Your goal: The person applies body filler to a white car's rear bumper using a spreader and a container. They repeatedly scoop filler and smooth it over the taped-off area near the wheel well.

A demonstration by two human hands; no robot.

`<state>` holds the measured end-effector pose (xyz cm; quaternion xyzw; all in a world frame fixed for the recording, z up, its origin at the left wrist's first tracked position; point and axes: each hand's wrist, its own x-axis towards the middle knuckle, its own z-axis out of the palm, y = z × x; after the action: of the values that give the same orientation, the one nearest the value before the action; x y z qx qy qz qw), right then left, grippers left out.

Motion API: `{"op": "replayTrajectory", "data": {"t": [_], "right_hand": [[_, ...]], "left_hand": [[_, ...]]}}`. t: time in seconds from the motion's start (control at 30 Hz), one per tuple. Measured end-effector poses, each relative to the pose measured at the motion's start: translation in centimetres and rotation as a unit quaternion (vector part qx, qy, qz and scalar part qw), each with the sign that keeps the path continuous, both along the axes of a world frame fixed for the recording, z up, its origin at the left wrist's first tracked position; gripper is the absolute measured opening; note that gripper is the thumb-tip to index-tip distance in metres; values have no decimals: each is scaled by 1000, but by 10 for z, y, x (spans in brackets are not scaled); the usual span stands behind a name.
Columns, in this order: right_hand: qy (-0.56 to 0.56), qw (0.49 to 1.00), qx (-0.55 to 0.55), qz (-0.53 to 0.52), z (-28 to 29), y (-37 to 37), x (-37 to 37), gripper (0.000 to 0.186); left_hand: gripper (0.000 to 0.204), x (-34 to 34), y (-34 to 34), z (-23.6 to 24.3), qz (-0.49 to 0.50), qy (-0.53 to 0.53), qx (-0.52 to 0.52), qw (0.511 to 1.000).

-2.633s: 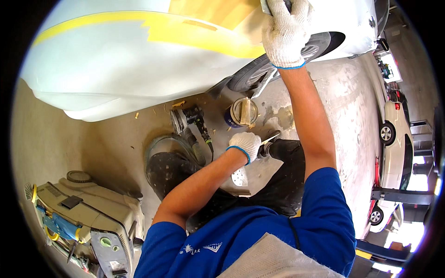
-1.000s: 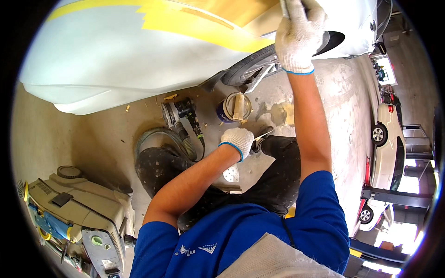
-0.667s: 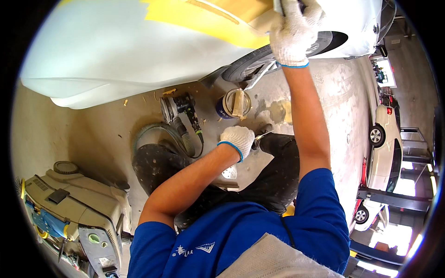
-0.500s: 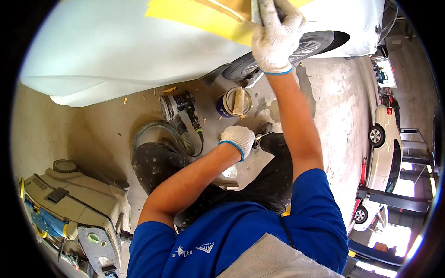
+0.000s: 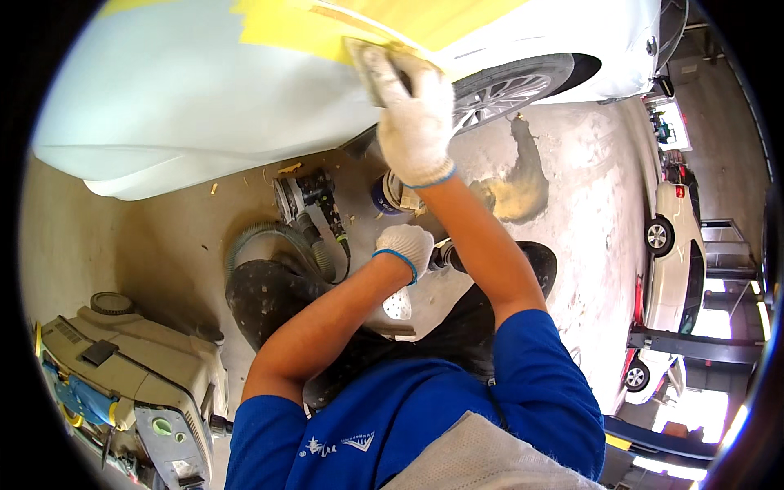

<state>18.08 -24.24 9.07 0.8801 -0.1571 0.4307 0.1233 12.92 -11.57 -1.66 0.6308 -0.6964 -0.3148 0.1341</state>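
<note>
My right hand [image 5: 416, 126], in a white knit glove with a blue cuff, reaches up to the white car body [image 5: 204, 98]. Its fingers press a flat grey piece [image 5: 358, 59], resembling a sanding block, against the panel just below a yellow masked area [image 5: 294, 34]. My left hand [image 5: 407, 247], gloved the same way, hovers above my legs, away from the car. Its fingers are curled into a fist, and whatever lies inside is hidden.
A power sander [image 5: 314, 196] with a ribbed hose [image 5: 273, 233] lies on the floor, beside a dark blue bucket [image 5: 387, 196] partly behind my right hand. The car's wheel [image 5: 506, 94] is close by. At lower left stands a beige machine [image 5: 135, 351]; another car [image 5: 670, 269] is far right.
My right hand has moved left and down across the car panel with the flat grey piece, off the yellow area's right part. My left hand has shifted slightly left.
</note>
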Motion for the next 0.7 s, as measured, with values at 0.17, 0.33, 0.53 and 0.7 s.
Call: {"op": "replayTrajectory", "data": {"t": [0.17,0.33,0.53,0.7], "right_hand": [[-67,996,39,38,70,-24,-68,53],[-172,940,293,13,91,-8,-139,38],[5,987,160,-20,69,14,-157,52],[87,991,103,12,56,20,-146,61]], "left_hand": [[21,18,-10,32,42,53,-3,998],[32,40,-17,69,234,309,-191,902],[30,57,-11,101,297,459,-135,826],[30,61,-12,86,303,420,-160,841]]}}
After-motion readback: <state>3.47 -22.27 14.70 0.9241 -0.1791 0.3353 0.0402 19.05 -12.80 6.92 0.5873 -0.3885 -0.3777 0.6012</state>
